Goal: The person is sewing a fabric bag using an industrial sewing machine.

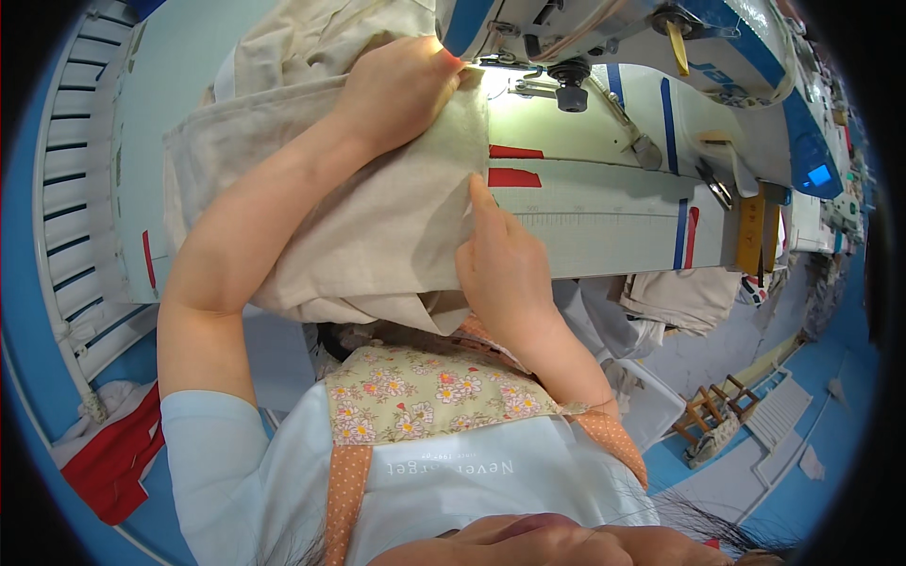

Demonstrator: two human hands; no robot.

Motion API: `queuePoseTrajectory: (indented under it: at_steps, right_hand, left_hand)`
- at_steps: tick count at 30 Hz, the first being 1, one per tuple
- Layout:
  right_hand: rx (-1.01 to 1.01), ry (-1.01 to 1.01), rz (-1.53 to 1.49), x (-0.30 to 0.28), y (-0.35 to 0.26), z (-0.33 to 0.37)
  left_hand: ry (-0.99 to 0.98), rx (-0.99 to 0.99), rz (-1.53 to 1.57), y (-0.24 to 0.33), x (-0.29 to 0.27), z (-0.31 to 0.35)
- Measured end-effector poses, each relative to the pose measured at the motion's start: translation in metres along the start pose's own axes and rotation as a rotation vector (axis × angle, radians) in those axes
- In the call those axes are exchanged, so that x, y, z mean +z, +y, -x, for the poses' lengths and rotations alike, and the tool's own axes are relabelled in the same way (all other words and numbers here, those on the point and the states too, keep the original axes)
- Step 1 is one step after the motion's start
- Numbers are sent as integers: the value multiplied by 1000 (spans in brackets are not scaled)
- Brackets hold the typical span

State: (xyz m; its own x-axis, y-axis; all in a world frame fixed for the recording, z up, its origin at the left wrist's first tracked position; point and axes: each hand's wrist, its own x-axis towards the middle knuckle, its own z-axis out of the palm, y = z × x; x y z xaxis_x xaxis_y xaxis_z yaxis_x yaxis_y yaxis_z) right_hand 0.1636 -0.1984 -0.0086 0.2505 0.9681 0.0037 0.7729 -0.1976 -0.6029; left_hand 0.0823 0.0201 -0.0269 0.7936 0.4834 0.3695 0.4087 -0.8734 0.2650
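Note:
A large piece of beige cloth point(368, 226) lies over the sewing table, its right edge running up to a sewing machine point(727, 52). My left hand point(406, 90) is closed on the cloth close to the lit needle area, and its fingertips are partly hidden by the machine head. Lower down, my right hand point(505, 259) grips the cloth's right edge, with one finger stretched along it and the others mostly hidden. Behind my left hand, more of the cloth is bunched up. The near end hangs in folds over the table's front edge.
The table point(604, 236) bears a printed ruler and red and blue tape. Tweezers point(715, 184) lie near its right end. At the left stands a white slatted rack point(80, 208). Folded beige cloth point(684, 297) sits below the table, and red fabric point(113, 462) at lower left.

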Motion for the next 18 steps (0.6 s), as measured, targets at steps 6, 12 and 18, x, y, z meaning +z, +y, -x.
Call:
queuePoseTrajectory:
  at_steps: [6,12,18]
  right_hand:
    - [-79,-44,229,-11,12,-10]
    - [-618,180,336,-22,34,-50]
    - [-696,54,207,-28,44,-58]
  left_hand:
    - [-23,1,-11,-1,6,-2]
    - [-27,-47,1,-1,5,0]
    - [-53,-138,35,-3,8,0]
